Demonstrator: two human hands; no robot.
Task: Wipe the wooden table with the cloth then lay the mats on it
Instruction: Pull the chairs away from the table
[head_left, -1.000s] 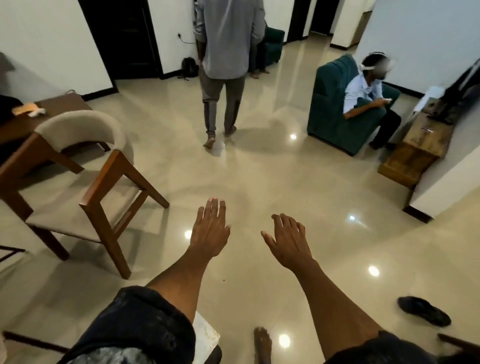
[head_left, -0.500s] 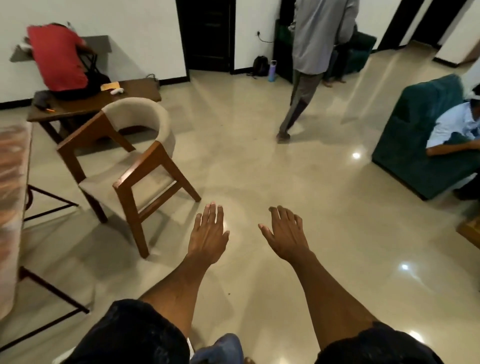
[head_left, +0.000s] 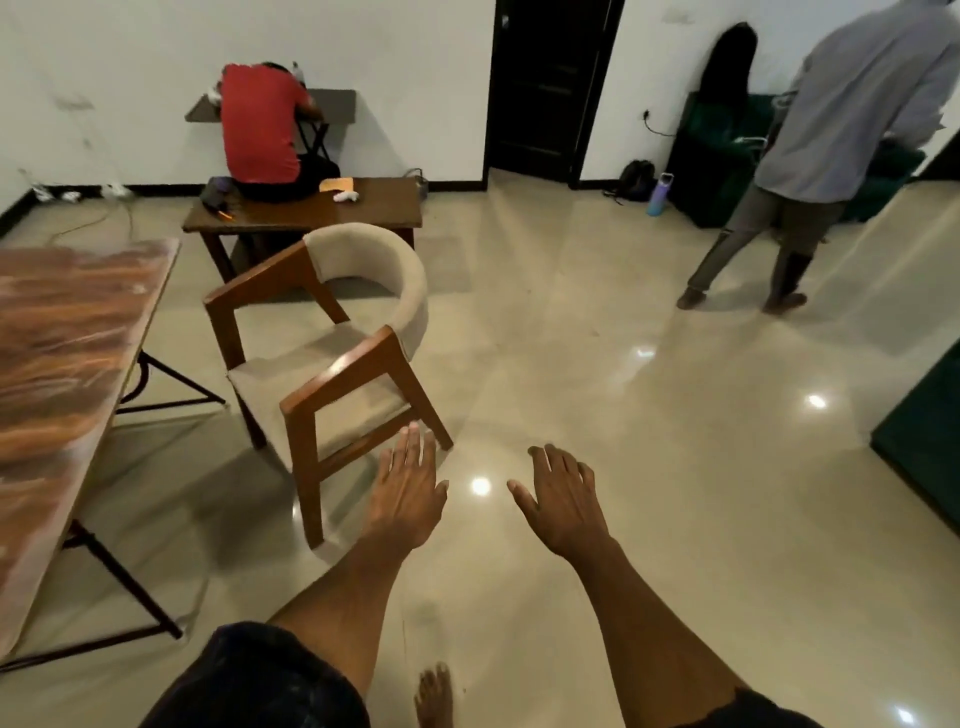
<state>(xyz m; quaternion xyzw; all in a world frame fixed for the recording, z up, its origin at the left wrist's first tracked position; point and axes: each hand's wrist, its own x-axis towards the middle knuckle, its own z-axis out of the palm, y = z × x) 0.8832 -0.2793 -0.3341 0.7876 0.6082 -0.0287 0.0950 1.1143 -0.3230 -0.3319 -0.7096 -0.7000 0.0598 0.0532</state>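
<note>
The long wooden table (head_left: 62, 364) with a streaky brown top on black metal legs runs along the left edge of the view. My left hand (head_left: 408, 486) is held out flat over the glossy floor, fingers apart, holding nothing. My right hand (head_left: 563, 496) hovers beside it, also spread and empty. Both hands are well to the right of the table, near the front leg of a chair. No cloth or mats show in this view.
A wooden chair with a beige seat (head_left: 332, 353) stands between me and the table. Behind it a person in red (head_left: 260, 130) sits on a low wooden table (head_left: 311, 210). Another person in grey (head_left: 831, 145) walks at the right. A green sofa edge (head_left: 924, 431) is far right.
The view has swung left: the long wooden table has come into sight and the chair has shifted toward the centre. The walking person has moved right. Both hands stay open and empty.
</note>
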